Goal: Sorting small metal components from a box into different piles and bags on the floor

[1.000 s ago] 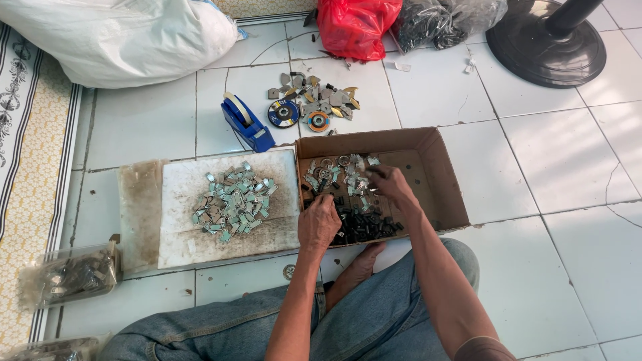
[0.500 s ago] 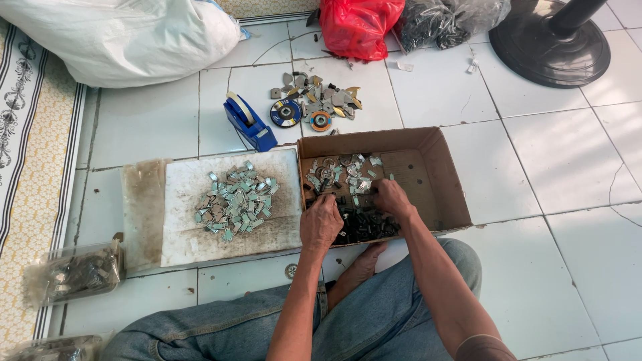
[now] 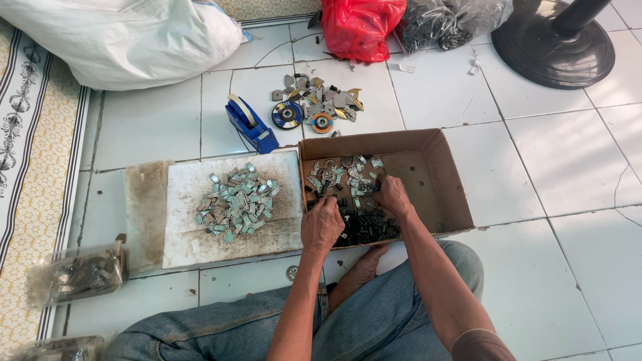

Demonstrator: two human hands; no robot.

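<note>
Under both sets of fingers lies a heap of small parts in the cardboard box [image 3: 428, 150]: the left hand [image 3: 322, 224] rests knuckles-up on the dark pieces [image 3: 364, 227] at the near edge, fingers curled down into them, though whether they pinch one cannot be told; the right hand [image 3: 391, 195] reaches a little further in, its fingertips bent among the silvery metal pieces [image 3: 341, 175]. Compared with a second ago, the right hand has drawn back and down from the far part of the pile toward the middle of the box, while the left has hardly shifted, so the sorting through the pile seems to be going on with nothing lifted out yet. Just left of the left hand, a stained white board [image 3: 234, 247] carries a loose pile of pale green-grey clips [image 3: 237, 206]. Beyond the fingers stand a blue tape dispenser [image 3: 249, 124] and scattered discs and blades [image 3: 317, 107]; further off are a red bag [image 3: 361, 27], a white sack [image 3: 127, 37] and a fan base [image 3: 552, 43]. The box's walls hem in both wrists.
</note>
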